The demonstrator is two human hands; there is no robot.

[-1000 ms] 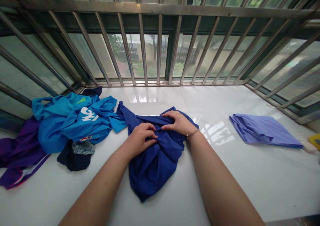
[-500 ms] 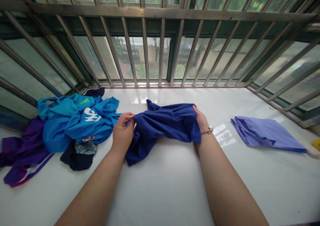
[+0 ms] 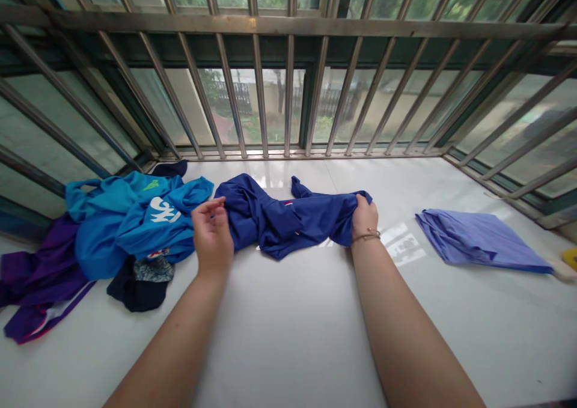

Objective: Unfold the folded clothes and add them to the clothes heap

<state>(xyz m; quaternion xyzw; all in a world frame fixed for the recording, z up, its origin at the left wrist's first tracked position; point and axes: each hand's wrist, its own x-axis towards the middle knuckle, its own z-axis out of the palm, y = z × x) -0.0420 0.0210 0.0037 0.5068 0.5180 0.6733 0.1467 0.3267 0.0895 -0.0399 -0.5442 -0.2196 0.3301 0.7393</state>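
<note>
A dark blue garment [image 3: 293, 219] lies twisted and stretched sideways on the white sill [image 3: 293, 324]. My right hand [image 3: 364, 220], with a thin bracelet at the wrist, is closed around the garment's right end. My left hand [image 3: 211, 235] is at the left end, its fingers curled and pinching the cloth's edge there. Both forearms reach in from the bottom of the view.
A heap of bright blue, purple and navy clothes [image 3: 117, 228] lies at the left. A folded lilac cloth [image 3: 480, 240] rests at the right, with a yellow thing [image 3: 568, 256] at the right edge. Metal window bars [image 3: 288, 89] close off the back and sides.
The garment went from a bunch under both hands to being lifted and pulled apart sideways, and now lies lower on the sill. My hands moved apart, left going left and right going right.
</note>
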